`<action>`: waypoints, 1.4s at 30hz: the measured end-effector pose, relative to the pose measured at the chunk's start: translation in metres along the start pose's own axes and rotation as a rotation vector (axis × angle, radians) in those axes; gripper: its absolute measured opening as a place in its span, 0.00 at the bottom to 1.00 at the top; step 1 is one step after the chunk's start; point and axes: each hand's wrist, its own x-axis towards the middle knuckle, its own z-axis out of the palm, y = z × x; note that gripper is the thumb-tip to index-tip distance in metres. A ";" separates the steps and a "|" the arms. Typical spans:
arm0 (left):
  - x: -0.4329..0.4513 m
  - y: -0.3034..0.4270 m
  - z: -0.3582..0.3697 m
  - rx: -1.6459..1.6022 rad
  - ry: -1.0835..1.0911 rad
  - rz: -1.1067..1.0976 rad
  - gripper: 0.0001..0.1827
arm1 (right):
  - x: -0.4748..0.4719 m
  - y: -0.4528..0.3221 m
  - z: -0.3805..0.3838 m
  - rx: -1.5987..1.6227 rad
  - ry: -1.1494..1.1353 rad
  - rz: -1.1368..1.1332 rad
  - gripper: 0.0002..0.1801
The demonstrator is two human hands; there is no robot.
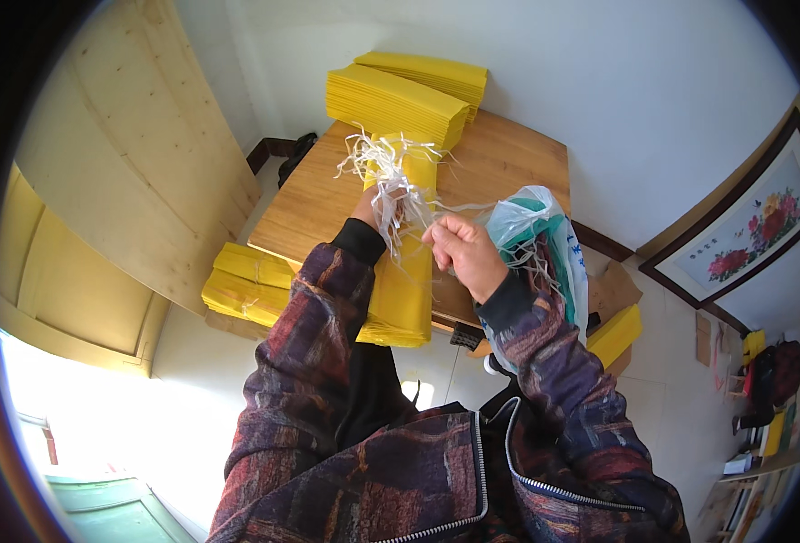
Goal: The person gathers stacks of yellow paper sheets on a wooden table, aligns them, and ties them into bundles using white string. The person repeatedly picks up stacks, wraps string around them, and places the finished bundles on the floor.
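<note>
A long, flat stack of folded yellow paper (400,298) lies in front of me, its near end jutting past the table edge. Over it, my left hand (368,206) holds a tangled bunch of thin white plastic strips (387,166), which hides most of its fingers. To the right, my right hand (465,248) is closed, its fingertips pinching strands pulled from that bunch. Beside my right wrist is a white plastic bag (539,199) with green lining and more loose strips (532,256) at its mouth.
Thick folded yellow stacks (396,98) stand at the back of the wooden table (508,153). Tied yellow bundles (250,278) lie low at left, near a wooden panel (135,115). Another yellow bundle (615,334) lies at right. A person (777,377) is at far right.
</note>
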 end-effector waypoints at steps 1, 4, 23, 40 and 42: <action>0.001 -0.003 -0.002 -0.038 0.010 0.023 0.09 | -0.014 -0.002 0.006 -0.112 0.019 -0.022 0.10; 0.005 -0.003 -0.004 0.289 -0.013 0.120 0.09 | -0.068 -0.016 0.020 -0.340 -0.175 -0.013 0.10; -0.008 0.023 0.043 -0.101 -0.015 -0.087 0.06 | -0.013 -0.053 -0.097 0.108 0.109 -0.163 0.18; -0.009 0.025 0.033 0.008 0.004 -0.215 0.17 | -0.006 -0.062 -0.132 -0.126 0.209 -0.203 0.10; -0.010 0.024 0.032 0.030 -0.026 -0.226 0.17 | -0.073 -0.089 -0.183 0.014 0.225 -0.352 0.11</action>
